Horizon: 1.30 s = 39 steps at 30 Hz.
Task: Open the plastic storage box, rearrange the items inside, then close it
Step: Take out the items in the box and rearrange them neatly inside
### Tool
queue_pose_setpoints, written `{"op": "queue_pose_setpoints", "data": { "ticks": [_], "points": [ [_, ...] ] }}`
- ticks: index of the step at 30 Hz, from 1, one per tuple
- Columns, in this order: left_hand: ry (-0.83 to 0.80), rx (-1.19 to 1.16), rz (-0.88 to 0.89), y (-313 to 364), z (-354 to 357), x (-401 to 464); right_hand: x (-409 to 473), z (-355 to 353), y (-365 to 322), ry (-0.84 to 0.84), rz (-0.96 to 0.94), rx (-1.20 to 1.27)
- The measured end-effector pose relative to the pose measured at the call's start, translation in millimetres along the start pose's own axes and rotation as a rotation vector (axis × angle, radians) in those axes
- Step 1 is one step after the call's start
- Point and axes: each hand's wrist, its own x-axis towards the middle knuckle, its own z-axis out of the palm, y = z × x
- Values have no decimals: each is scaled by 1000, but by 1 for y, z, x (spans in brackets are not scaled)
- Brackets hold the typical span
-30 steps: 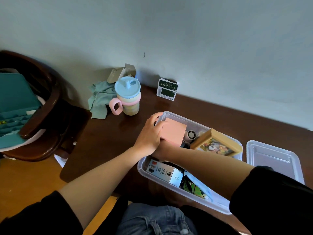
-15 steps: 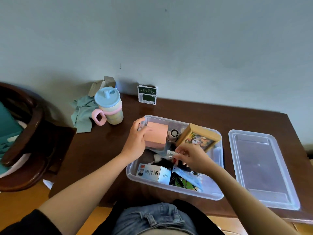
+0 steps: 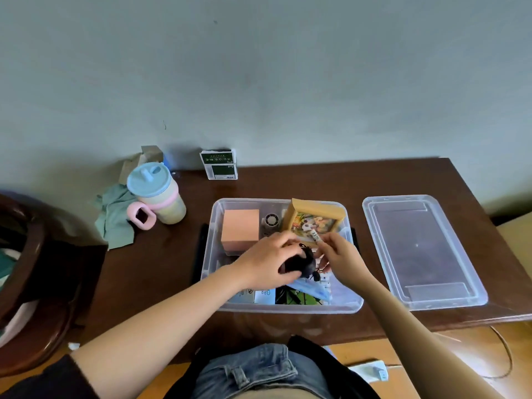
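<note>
left hand [image 3: 269, 262] grips black object [image 3: 299, 263], right hand [image 3: 341, 259] pinches small tube [image 3: 314, 236]; lid [image 3: 421, 251] beside box [image 3: 214, 226]

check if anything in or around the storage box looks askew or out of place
One thing: the yellow picture box stands tilted against the far right corner of the storage box, its top edge poking above the rim, so the lid, lying flat on the table to the right, might not seat. The pink box sits level.

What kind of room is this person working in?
Probably a home room: a dark wooden desk against a plain wall, a child's spouted cup, and a wooden chair beside it.
</note>
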Motion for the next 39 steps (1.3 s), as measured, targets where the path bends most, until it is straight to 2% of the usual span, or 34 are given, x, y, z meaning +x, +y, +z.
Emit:
{"op": "queue_pose_setpoints", "data": {
  "ticks": [2,4,7,12,16,21,25,29,32,36,39],
  "points": [
    [-174,232,13,3,12,11,-2,-3,2,33,3,22],
    [-268,397,17,7,19,23,-4,-6,3,51,8,32],
    [-361,458,-65,10,27,39,-6,-9,4,57,34,30],
    [-405,421,-119,9,29,57,-6,-12,5,63,104,80],
    [-398,271,-139,3,30,59,-6,-15,3,51,120,143],
    [-289,65,-178,-10,22,47,-3,-18,4,45,148,134],
    [-184,-267,-219,-21,0,27,1,-18,2,5,127,-91],
    [-55,-520,-246,-36,-20,4,9,-15,-1,-89,69,-494],
    [-65,-463,-257,-39,-21,-1,13,-11,-6,-225,41,-810],
    [-43,-369,-252,-36,-16,4,19,-7,-13,-401,39,-928],
    [-11,-357,-265,-38,-18,3,23,-4,-15,-446,56,-1009]
  ]
}}
